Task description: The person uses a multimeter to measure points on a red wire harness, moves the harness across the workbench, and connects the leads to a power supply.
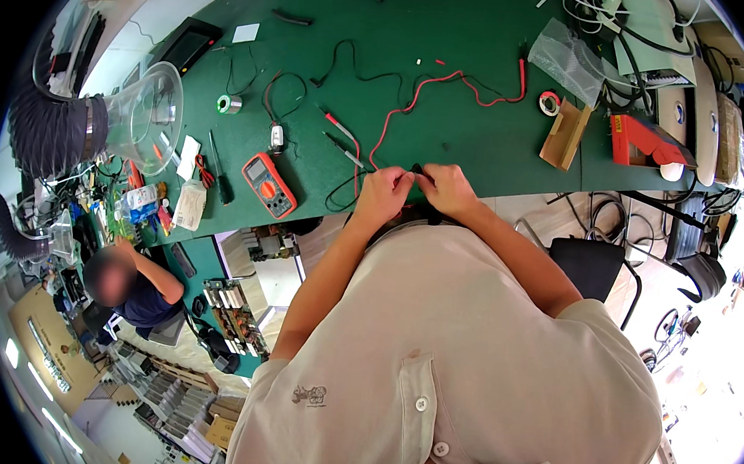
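At the near edge of the green bench top (pixel 469 144), my left hand (pixel 381 195) and my right hand (pixel 447 191) almost meet, fingers closed in a pinch. Between their fingertips shows a small black piece (pixel 417 169), too small and covered to name. A red test lead (pixel 412 104) runs from beside my left hand up across the bench. Just left of that hand lie a red probe (pixel 341 127) and a black probe (pixel 344 151). Farther left is a red multimeter (pixel 269 186) with an orange dial. A black lead (pixel 357 72) curves across the bench beyond the probes.
On the left are a solder spool (pixel 229 104), a screwdriver (pixel 219 168) and a clear fume hood (pixel 152 113). An open cardboard box (pixel 566 135), a red box (pixel 646 143) and bubble wrap (pixel 567 60) lie right. Another person (pixel 148 290) sits at left; a black chair (pixel 586 267) stands right.
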`<state>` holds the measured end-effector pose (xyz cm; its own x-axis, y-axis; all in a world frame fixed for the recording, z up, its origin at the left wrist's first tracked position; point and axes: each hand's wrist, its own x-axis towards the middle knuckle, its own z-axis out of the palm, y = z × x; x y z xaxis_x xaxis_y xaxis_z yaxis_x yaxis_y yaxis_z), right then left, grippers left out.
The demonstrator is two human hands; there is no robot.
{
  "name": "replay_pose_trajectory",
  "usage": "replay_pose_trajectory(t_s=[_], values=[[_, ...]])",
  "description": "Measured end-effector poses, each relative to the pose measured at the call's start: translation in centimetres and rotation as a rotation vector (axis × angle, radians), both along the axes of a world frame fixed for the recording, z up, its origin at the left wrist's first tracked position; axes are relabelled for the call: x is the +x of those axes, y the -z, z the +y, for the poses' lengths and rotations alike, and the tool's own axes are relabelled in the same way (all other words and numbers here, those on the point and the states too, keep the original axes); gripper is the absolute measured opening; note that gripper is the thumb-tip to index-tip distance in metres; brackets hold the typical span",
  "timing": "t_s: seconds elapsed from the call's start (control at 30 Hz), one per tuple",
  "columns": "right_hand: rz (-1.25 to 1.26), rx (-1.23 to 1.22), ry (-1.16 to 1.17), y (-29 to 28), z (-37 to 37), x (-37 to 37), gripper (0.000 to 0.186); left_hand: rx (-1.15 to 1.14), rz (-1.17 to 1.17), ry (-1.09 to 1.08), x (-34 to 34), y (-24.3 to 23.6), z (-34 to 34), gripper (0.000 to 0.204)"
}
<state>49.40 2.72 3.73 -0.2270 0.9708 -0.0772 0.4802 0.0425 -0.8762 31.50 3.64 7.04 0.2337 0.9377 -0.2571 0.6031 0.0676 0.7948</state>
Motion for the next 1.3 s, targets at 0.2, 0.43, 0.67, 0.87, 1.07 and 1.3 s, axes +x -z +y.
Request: replay_pose_trajectory(t_s=[0.2, 0.43, 0.67, 0.87, 1.07, 1.3], values=[[-0.013, -0.003, 0.012, 0.1, -0.2, 0.1, 0.025, 0.027, 0.028, 0.023, 0.2, 0.4, 0.1, 0.026], [0.213, 0.128, -0.21, -3.8, 1.2, 2.0, 0.029, 0.058, -0.078, 0.133, -0.6, -2.2, -0.9, 0.018], [0.201, -0.3, -0.221, -3.3, -1.0, 0.6, 0.037, 0.085, -0.013, 0.217, -0.4, -2.4, -2.0, 0.013], [0.26, -0.291, -0.16, -3.5, -1.1, 0.0, 0.036, 0.141, -0.019, 0.158, -0.1, -1.8, -2.1, 0.017], [0.216, -0.119, -0.035, -3.2, -1.4, -0.6, 0.031, 0.12, -0.056, 0.057, 0.5, -2.5, -1.9, 0.019], [0.213, -0.039, 0.046, -4.0, -1.5, -0.7, 0.03, 0.101, -0.096, 0.023, 1.1, -3.3, -1.6, 0.02]])
